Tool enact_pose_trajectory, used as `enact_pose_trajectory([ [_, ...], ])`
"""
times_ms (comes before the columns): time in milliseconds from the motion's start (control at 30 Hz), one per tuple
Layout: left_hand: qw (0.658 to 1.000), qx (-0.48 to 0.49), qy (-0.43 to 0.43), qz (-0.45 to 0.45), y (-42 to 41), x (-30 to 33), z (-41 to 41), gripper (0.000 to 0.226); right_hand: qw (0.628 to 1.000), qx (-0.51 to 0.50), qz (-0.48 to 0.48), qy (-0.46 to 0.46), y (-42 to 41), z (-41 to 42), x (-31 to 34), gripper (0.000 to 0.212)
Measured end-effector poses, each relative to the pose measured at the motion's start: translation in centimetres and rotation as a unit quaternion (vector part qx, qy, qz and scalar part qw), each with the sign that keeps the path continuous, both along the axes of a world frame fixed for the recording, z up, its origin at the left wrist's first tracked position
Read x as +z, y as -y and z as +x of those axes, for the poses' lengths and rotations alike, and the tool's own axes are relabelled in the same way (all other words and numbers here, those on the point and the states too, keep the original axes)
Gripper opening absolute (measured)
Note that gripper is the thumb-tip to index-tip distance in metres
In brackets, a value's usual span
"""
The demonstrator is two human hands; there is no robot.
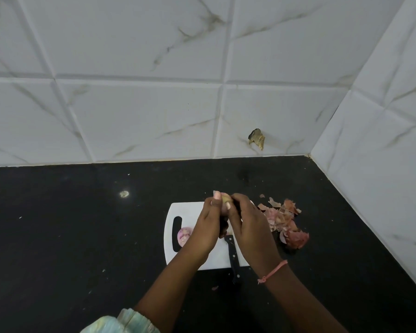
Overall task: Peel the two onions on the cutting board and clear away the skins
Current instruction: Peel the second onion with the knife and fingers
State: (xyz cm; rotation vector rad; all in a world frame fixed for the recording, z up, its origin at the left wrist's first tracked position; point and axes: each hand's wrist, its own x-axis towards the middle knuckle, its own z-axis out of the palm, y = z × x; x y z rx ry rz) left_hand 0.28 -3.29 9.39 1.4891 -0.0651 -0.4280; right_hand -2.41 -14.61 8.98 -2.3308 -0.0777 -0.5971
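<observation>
Above the white cutting board, both my hands hold one onion. My left hand grips it from the left with the thumb up on top. My right hand curls round its right side, fingertips pinching at its top. Most of this onion is hidden between my fingers. A second, peeled purple onion lies on the board's left part beside the handle slot. A pile of pink-brown skins lies on the black counter just right of the board.
A black-handled knife lies on the board under my hands, its handle jutting over the near edge. A small skin scrap sits on the counter nearby. Tiled walls close off the back and right; a chipped hole marks the back wall.
</observation>
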Motion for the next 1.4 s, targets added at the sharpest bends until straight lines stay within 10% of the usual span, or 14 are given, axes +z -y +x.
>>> enact_pose_trajectory([
  [133,0.987,0.002,-0.100,-0.127,-0.2,0.4,0.5,0.065,0.966,-0.025,0.255,-0.043,0.1,0.6,0.2,0.013],
  [333,0.961,0.082,-0.179,-0.195,-1.9,0.3,2.3,0.036,0.902,-0.182,0.381,-0.092,3.2,1.7,-0.7,0.038],
  [467,0.986,0.128,-0.093,-0.049,-4.2,-1.9,3.9,0.035,0.904,-0.137,0.191,-0.358,4.6,2.3,-2.2,0.043],
  [567,0.974,0.107,0.082,0.180,-4.6,-4.4,5.0,0.053,0.960,-0.123,0.097,-0.231,4.3,0.2,-5.0,0.013],
  [833,0.914,0.041,0.126,0.383,-3.8,-9.6,6.0,0.055,0.952,-0.102,-0.012,-0.289,1.7,-1.0,-8.6,0.033],
  [1400,0.866,0.011,0.075,0.494,-4.1,-8.1,5.7,0.083,0.919,-0.127,0.041,-0.371,2.1,0.8,-8.2,0.026],
])
